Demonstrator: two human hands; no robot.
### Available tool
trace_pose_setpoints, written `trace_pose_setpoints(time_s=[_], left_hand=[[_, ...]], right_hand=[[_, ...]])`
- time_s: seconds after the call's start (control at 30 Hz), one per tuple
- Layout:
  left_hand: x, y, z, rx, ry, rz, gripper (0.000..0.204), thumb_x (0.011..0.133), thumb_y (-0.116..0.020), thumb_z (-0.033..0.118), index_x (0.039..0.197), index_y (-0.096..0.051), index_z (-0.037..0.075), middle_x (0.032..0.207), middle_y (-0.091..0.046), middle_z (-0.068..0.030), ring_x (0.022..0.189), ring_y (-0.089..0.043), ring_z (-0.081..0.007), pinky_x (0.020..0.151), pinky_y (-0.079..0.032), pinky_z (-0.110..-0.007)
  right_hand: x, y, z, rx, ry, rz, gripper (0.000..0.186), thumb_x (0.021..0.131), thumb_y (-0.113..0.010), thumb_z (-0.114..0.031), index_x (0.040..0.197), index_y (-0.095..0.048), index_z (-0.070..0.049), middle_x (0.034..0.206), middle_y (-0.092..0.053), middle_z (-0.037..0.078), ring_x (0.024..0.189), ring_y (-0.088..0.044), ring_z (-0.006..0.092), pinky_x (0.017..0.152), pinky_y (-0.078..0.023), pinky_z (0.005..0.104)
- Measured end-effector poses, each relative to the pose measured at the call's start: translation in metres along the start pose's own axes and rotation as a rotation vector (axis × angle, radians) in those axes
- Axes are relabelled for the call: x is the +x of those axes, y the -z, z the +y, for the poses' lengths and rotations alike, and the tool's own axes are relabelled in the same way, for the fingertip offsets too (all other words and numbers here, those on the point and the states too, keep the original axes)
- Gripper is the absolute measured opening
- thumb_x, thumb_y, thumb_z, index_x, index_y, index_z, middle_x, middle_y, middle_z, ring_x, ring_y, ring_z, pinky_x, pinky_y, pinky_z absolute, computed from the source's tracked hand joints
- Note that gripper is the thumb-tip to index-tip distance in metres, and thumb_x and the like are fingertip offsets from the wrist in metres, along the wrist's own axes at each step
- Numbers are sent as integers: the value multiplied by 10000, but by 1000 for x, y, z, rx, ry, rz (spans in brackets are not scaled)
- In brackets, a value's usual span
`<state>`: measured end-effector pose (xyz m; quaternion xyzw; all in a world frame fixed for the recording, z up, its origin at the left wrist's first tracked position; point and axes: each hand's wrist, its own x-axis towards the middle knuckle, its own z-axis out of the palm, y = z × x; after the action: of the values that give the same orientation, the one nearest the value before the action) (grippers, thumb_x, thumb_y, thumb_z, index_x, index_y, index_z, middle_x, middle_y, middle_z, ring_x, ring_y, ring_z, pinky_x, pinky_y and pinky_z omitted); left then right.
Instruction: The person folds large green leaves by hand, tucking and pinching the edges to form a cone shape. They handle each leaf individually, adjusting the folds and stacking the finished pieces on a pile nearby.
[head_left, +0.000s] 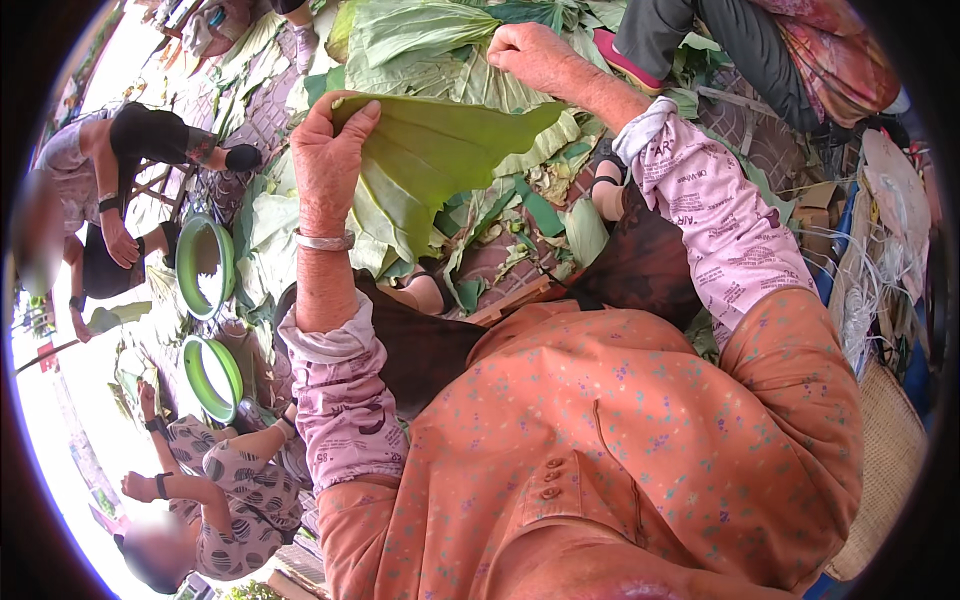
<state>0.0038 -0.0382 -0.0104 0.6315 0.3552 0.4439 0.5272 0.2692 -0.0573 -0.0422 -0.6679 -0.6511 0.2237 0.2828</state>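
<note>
My left hand (335,160) pinches the top corner of a wide green lotus leaf (440,150) between thumb and fingers. The leaf hangs spread out in front of me, its veins fanning across it. Higher and to the right, my right hand (540,62) is closed, with its fingertips near the edge of a paler leaf (420,38) lying behind. Whatever sits between those fingertips is too small to make out. Many more leaves and torn pieces cover the ground beneath both hands.
Two green round hoops or basins, one (229,270) above the other (192,370), stand at the left near two seated people. Another person's leg (750,60) is at the upper right. A woven mat (885,470) and white plastic strips (855,325) lie at the right.
</note>
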Motion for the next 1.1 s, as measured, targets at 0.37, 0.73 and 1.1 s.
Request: trace_pose_setpoints(time_s=[0.37,0.73,1.1], left_hand=[[3,13,-1,-58,-9,33,162,804,-664,51,951,-608,12,821,-611,10,736,-532,-57,688,-430,-187],[1,24,2,-47,-27,45,183,809,-649,29,986,-608,14,882,-618,-9,784,-545,-72,740,-432,-197],[1,28,7,-88,-25,134,151,809,-659,55,947,-613,10,828,-604,13,748,-511,-54,703,-411,-183]], right_hand=[[-6,19,19,-2,236,-358,245,805,-590,-114,1039,-596,-43,919,-621,37,854,-559,132,797,-446,283],[-1,5,40,-86,188,-280,112,775,-580,-147,804,-581,-39,678,-583,62,624,-540,172,609,-435,315],[9,7,61,-554,-168,-142,147,754,-532,-151,786,-592,-21,766,-623,155,714,-605,323,607,-449,426]])
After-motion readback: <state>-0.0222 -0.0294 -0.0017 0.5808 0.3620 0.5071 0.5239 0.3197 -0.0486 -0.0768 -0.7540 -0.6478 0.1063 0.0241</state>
